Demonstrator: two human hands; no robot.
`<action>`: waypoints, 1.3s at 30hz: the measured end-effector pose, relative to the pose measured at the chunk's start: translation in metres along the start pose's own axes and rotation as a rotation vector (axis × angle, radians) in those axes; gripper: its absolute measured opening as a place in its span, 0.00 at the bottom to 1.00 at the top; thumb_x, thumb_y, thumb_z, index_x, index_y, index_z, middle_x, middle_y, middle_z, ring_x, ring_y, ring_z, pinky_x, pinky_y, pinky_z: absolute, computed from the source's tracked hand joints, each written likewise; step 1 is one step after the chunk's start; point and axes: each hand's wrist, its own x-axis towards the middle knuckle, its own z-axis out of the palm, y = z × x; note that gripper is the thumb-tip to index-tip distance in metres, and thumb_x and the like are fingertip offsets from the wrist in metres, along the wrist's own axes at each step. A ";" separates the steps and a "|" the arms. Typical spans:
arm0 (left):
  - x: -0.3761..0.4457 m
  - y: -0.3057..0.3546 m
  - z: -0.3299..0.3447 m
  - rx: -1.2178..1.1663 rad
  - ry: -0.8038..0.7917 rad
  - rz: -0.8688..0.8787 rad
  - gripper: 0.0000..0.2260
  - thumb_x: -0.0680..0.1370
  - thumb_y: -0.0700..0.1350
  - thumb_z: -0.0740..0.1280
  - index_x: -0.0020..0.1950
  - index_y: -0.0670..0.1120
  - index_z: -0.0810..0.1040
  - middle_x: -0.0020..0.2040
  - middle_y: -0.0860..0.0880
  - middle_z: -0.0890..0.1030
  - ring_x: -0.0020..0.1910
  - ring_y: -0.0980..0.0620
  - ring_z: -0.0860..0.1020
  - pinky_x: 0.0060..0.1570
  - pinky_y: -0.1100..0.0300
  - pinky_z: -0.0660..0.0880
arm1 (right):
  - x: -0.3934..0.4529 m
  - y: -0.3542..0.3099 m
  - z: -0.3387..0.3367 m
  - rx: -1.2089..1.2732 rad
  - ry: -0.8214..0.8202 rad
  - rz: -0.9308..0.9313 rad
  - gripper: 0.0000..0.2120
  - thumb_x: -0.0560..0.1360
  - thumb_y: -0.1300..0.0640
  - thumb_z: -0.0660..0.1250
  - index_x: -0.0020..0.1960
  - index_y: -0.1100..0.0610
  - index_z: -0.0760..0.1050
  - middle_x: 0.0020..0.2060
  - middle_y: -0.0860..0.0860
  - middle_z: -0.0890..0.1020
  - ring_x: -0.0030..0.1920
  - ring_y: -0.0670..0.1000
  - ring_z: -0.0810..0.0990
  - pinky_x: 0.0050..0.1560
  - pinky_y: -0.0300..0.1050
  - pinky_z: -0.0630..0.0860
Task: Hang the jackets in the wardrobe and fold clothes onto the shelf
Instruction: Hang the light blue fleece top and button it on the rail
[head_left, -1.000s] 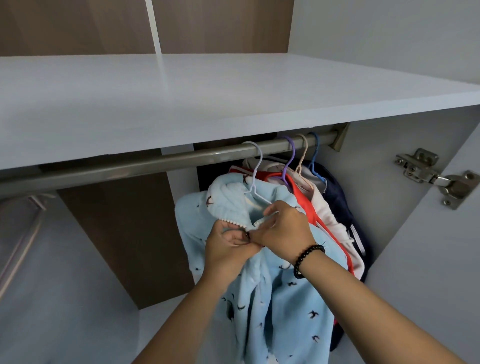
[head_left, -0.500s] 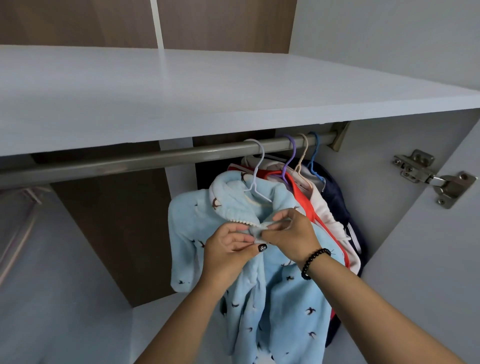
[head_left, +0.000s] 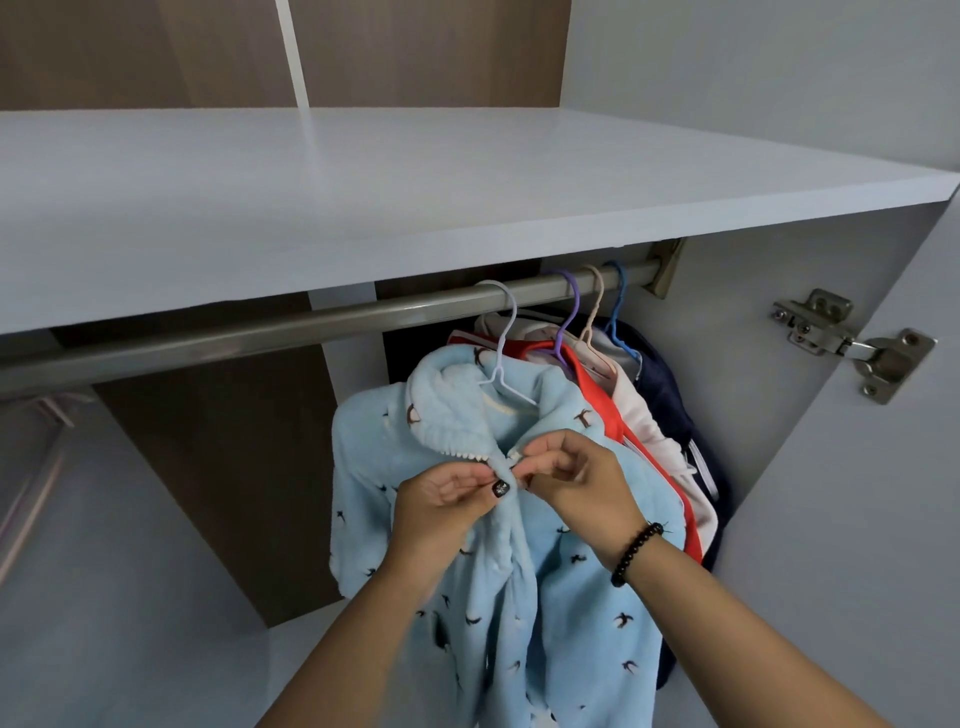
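Both hands at the blue jacket (head_left: 566, 613) front
Left hand (head_left: 441, 506) and right hand (head_left: 576, 480) fingers pinch its opening below the collar (fastener hidden).

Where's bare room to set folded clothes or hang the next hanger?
Free: the white shelf above the rail; the rail's bare stretch left of the white hanger. Crowded: the rail's right end, four hangers, where both hands pinch the blue jacket.
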 end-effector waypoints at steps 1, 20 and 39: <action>0.000 0.000 -0.001 -0.004 -0.017 -0.006 0.10 0.71 0.31 0.73 0.46 0.45 0.84 0.45 0.48 0.86 0.47 0.53 0.84 0.46 0.66 0.78 | -0.002 -0.001 -0.002 0.030 -0.030 -0.010 0.12 0.71 0.78 0.64 0.48 0.64 0.77 0.38 0.56 0.86 0.42 0.51 0.84 0.51 0.45 0.80; 0.006 0.016 -0.002 0.022 -0.226 -0.128 0.03 0.72 0.36 0.73 0.44 0.41 0.84 0.42 0.43 0.86 0.41 0.51 0.84 0.41 0.63 0.79 | -0.001 0.000 -0.005 0.030 0.001 -0.161 0.15 0.68 0.77 0.70 0.41 0.57 0.80 0.36 0.51 0.85 0.38 0.46 0.83 0.44 0.38 0.79; 0.023 0.039 0.005 0.102 -0.226 -0.360 0.03 0.72 0.39 0.73 0.39 0.43 0.85 0.38 0.45 0.84 0.35 0.53 0.81 0.35 0.64 0.76 | -0.024 0.009 0.022 -0.220 0.334 -0.296 0.18 0.64 0.65 0.77 0.49 0.51 0.76 0.40 0.44 0.81 0.44 0.44 0.80 0.48 0.35 0.77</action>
